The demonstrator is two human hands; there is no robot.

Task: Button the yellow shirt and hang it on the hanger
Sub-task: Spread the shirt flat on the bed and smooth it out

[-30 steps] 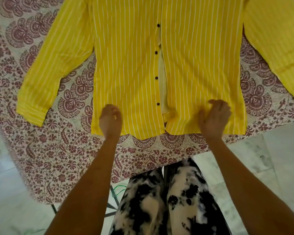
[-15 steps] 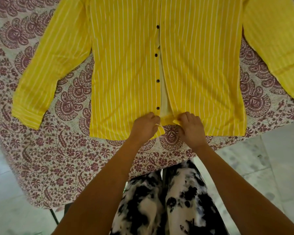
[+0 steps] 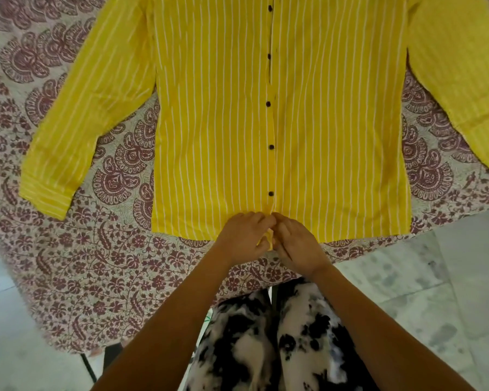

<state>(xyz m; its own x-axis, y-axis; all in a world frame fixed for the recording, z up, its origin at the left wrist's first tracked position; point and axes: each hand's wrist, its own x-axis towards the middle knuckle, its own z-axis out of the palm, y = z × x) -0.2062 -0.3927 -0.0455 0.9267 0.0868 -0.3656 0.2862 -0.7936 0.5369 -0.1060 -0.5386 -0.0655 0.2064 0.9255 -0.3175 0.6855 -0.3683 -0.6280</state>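
Note:
The yellow shirt [image 3: 218, 131] with thin white stripes lies flat, front up, on a patterned cloth, sleeves spread to both sides. Several dark buttons [image 3: 271, 193] run down its middle placket, and the two front edges meet along that line. At the bottom of the placket, near the hem, my left hand [image 3: 244, 238] and my right hand [image 3: 295, 245] pinch the two front edges together, fingers curled on the fabric. No hanger is in view.
The maroon floral cloth [image 3: 96, 249] covers the table and hangs over its near edge. Pale marble floor [image 3: 435, 277] shows at the right and lower left. My black-and-white trousers [image 3: 280, 342] are below the table edge.
My hands came from the outer hem to the middle of it and took hold of the two front edges. The gap along the placket has closed.

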